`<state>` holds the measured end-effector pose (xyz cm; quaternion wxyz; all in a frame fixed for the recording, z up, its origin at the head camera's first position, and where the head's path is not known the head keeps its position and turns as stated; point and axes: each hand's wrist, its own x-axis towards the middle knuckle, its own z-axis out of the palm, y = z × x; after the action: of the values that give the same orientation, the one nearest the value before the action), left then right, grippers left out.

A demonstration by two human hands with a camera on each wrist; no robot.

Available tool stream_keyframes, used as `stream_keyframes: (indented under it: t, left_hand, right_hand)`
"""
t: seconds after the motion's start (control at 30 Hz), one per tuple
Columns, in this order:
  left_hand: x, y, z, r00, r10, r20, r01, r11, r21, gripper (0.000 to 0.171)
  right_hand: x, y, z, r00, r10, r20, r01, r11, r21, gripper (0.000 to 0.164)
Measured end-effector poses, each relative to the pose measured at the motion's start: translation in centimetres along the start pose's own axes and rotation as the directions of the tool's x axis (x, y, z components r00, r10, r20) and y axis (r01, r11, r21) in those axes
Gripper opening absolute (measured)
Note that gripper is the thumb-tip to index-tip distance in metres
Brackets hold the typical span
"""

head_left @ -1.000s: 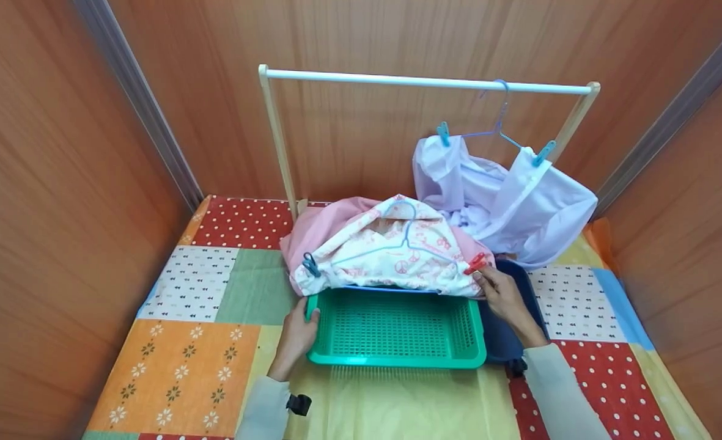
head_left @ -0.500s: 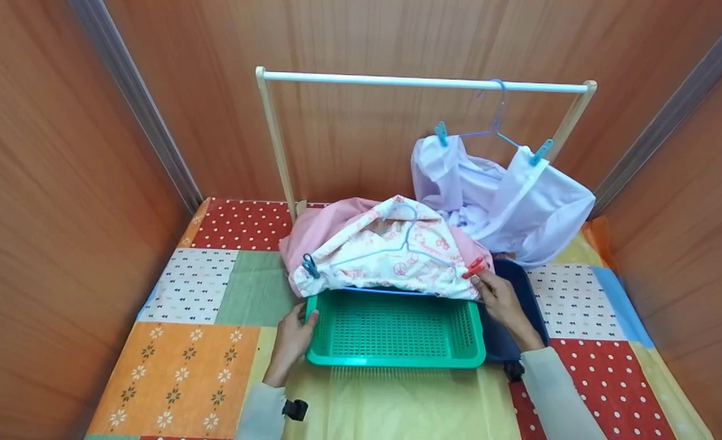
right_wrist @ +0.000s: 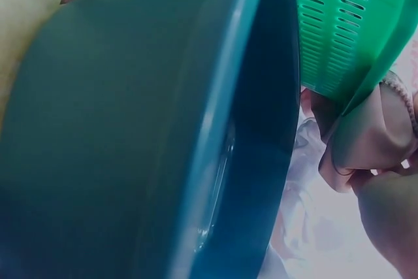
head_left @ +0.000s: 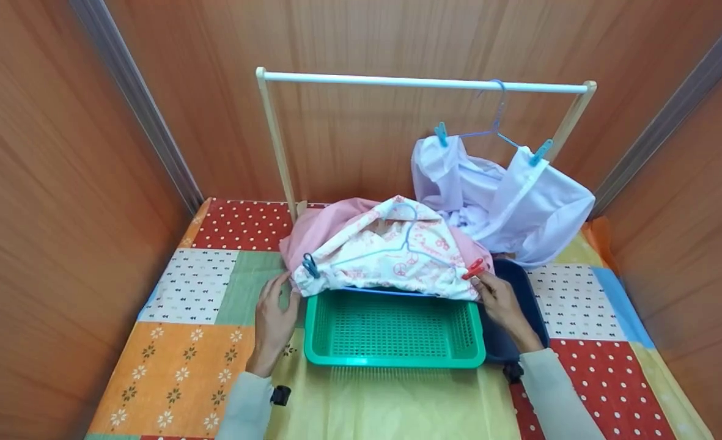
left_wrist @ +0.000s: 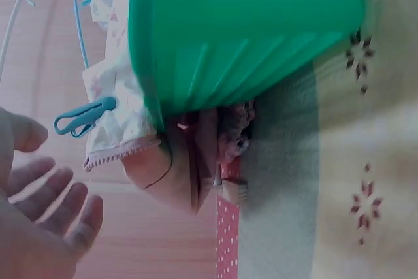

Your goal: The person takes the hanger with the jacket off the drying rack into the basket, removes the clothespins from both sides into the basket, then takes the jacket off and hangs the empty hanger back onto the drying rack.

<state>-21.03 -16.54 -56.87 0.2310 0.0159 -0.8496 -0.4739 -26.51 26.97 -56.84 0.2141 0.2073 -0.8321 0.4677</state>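
Observation:
A white garment with pink print (head_left: 391, 260) and a pink part (head_left: 336, 223) lies over the back of the green basket (head_left: 395, 360). It is clipped to a blue hanger (head_left: 406, 243) by a dark blue clothespin (head_left: 310, 266) on the left and a red clothespin (head_left: 474, 269) on the right. My right hand (head_left: 502, 302) pinches the cloth just under the red clothespin. My left hand (head_left: 275, 321) is raised beside the garment's left corner. In the left wrist view its loosely bent fingers (left_wrist: 49, 194) are apart from the blue clothespin (left_wrist: 85, 115).
A dark blue basin (head_left: 510, 342) sits partly under the basket's right side. Behind stands a rack with a white rail (head_left: 361, 79). A pale lilac garment (head_left: 507, 201) hangs there from a hanger with two teal clothespins (head_left: 541, 153). Wooden panels (head_left: 43, 214) enclose the patchwork cloth (head_left: 177, 366).
My left hand has let go of the basket's left rim and moved up and left toward the garment's left corner. My right hand stays at the red clothespin.

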Motion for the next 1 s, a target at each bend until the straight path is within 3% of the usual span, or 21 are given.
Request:
stream_keyframes:
  t: [0.13, 0.4, 0.53, 0.73, 0.9, 1.0]
  left_hand:
    - [1.4, -0.8, 0.4, 0.994, 0.048, 0.093, -0.049, 0.999, 0.014, 0.041]
    - [3.1, -1.5, 1.4, 0.981, 0.024, 0.195, -0.031, 0.999, 0.033, 0.037]
    - [3.1, -1.7, 1.8, 0.979, 0.025, 0.201, -0.042, 0.996, 0.080, 0.033]
    - [2.8, -2.1, 2.0, 0.982, 0.092, 0.165, -0.110, 0.988, 0.105, 0.021]
    - [2.5, -2.1, 1.8, 0.978, 0.113, 0.173, -0.135, 0.983, 0.123, 0.011]
    - [2.3, -2.1, 1.6, 0.975, 0.137, 0.172, -0.160, 0.979, 0.123, 0.011]
  right_hand:
    - [-0.2, 0.1, 0.0, 1.000, -0.011, 0.001, 0.011, 1.000, 0.011, 0.010]
    - [-0.1, 0.2, 0.1, 0.997, -0.076, -0.020, 0.076, 0.997, -0.014, 0.013]
    - [-0.2, 1.1, 0.3, 0.996, -0.090, -0.024, 0.089, 0.996, -0.028, 0.015]
    - [-0.4, 3.6, 0.7, 0.993, -0.118, -0.033, 0.115, 0.991, -0.072, 0.020]
    - [-0.3, 4.0, 0.4, 0.991, -0.133, -0.010, 0.132, 0.989, -0.069, 0.019]
    - [-0.2, 3.9, 0.3, 0.988, -0.155, -0.007, 0.153, 0.981, -0.117, 0.015]
